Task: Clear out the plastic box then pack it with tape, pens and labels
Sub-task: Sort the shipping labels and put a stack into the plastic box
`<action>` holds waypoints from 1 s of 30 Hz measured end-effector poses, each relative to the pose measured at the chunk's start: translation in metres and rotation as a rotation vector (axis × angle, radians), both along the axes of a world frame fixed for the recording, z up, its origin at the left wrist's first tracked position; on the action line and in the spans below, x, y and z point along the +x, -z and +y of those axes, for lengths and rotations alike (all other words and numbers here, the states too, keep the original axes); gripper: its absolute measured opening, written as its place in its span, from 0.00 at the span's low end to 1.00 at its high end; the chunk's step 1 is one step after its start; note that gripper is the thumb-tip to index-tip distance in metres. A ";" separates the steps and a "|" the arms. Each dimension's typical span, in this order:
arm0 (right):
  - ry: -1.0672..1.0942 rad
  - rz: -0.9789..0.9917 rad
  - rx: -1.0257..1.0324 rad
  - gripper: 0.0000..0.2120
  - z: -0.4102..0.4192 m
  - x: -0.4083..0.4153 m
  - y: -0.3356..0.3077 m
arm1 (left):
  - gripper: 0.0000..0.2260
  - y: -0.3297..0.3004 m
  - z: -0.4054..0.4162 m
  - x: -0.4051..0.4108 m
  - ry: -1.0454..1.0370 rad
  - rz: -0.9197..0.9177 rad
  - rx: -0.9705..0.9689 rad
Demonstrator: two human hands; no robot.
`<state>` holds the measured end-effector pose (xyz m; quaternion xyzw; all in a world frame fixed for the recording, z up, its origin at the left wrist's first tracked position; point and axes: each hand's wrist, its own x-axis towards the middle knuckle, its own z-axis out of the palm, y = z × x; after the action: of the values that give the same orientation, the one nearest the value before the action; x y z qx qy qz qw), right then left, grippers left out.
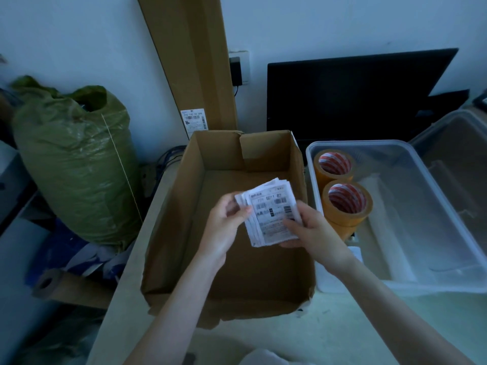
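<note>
Head view: both hands, left hand [226,225] and right hand [309,229], hold labels [271,212].

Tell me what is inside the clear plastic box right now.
The plastic box holds two rolls of tape along its left wall and a white item near the front corner, partly covered by the right hand. No pens visible.

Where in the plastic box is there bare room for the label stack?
Plastic box: floor is bare right of the two tape rolls, out to the right wall. The left side is crowded by the rolls. Both hands, left hand and right hand, hold the labels over the cardboard box.
</note>
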<state>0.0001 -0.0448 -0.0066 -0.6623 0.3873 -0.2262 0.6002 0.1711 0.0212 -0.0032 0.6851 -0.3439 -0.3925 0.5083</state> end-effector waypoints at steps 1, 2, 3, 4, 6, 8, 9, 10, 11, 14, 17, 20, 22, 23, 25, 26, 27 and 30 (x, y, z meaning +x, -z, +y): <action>-0.033 0.078 -0.085 0.08 -0.003 0.002 0.001 | 0.17 0.001 -0.002 0.008 0.019 -0.023 -0.026; -0.068 0.156 -0.183 0.07 -0.007 0.005 0.003 | 0.20 0.002 -0.003 0.015 0.057 -0.079 -0.043; -0.106 0.230 -0.285 0.05 -0.011 0.009 0.004 | 0.21 0.004 -0.006 0.023 0.111 -0.168 -0.043; -0.143 0.294 -0.377 0.05 -0.015 0.015 0.006 | 0.19 0.007 -0.009 0.029 0.172 -0.266 -0.029; -0.212 0.409 -0.506 0.04 -0.026 0.031 0.012 | 0.11 0.017 -0.016 0.039 0.256 -0.419 0.019; -0.251 0.516 -0.561 0.06 -0.037 0.049 0.024 | 0.05 0.032 -0.021 0.047 0.262 -0.464 0.065; -0.259 0.560 -0.553 0.08 -0.043 0.058 0.031 | 0.04 0.040 -0.023 0.051 0.234 -0.451 0.090; -0.265 0.596 -0.531 0.08 -0.047 0.067 0.036 | 0.03 0.047 -0.024 0.054 0.192 -0.414 0.109; -0.272 0.624 -0.505 0.08 -0.050 0.074 0.041 | 0.03 0.055 -0.025 0.056 0.146 -0.366 0.126; -0.234 0.639 -0.421 0.08 -0.054 0.088 0.054 | 0.04 0.076 -0.027 0.059 0.024 -0.272 0.170; -0.164 0.603 -0.281 0.08 -0.054 0.090 0.067 | 0.05 0.091 -0.026 0.059 0.011 -0.200 0.220; -0.164 0.629 -0.175 0.09 -0.057 0.090 0.079 | 0.15 0.099 -0.025 0.055 0.027 -0.123 0.294; -0.184 0.674 -0.168 0.12 -0.059 0.093 0.085 | 0.20 0.102 -0.025 0.052 0.015 -0.072 0.333; -0.204 0.704 -0.177 0.12 -0.059 0.095 0.087 | 0.21 0.104 -0.024 0.052 0.014 -0.055 0.335; -0.244 0.742 -0.194 0.11 -0.059 0.099 0.092 | 0.16 0.108 -0.024 0.054 0.048 -0.072 0.338; -0.256 0.752 -0.208 0.11 -0.058 0.100 0.094 | 0.13 0.110 -0.024 0.055 0.074 -0.109 0.337; -0.257 0.757 -0.224 0.11 -0.058 0.101 0.095 | 0.11 0.111 -0.024 0.056 0.090 -0.134 0.327; -0.218 0.718 -0.251 0.12 -0.059 0.100 0.099 | 0.10 0.114 -0.023 0.058 0.025 -0.100 0.286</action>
<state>0.1006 -0.1034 -0.1054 -0.8047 0.4693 0.0395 0.3614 0.2290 -0.0018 -0.1174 0.7648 -0.3179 -0.4093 0.3827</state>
